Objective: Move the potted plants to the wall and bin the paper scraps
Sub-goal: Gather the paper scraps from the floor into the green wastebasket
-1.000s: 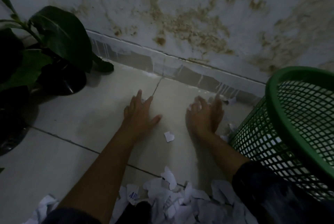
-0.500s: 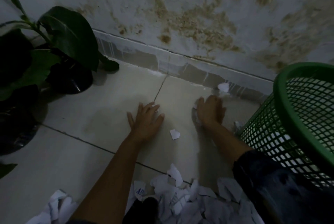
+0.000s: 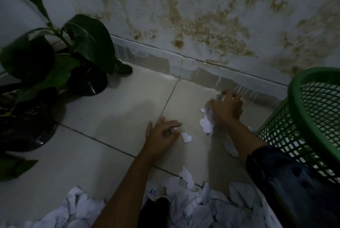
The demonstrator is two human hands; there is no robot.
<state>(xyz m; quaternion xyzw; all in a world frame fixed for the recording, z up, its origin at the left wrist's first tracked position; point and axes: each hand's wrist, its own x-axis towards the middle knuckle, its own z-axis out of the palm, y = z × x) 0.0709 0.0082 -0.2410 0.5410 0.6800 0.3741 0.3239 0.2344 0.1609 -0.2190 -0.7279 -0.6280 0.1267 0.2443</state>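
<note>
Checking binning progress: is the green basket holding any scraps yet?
Cannot tell: the green basket is cut off; its mesh shows nothing clearly inside.

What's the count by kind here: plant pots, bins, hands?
Black plastic plant pots: 2
Green mesh plastic bin: 1
Hands: 2, left hand, right hand
Total: 5
Torn white paper scraps: too many to count.

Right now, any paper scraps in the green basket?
No: through the green basket mesh nothing white shows; scraps lie on the floor.

Floor (image 3: pixel 103 113): smooth pale tile, faint sheen. Basket (image 3: pixel 312 117): green plastic mesh. Scraps (image 3: pixel 206 123) in my right hand (image 3: pixel 227 107): crumpled white paper. Pot (image 3: pixel 88 82): glossy black.
</note>
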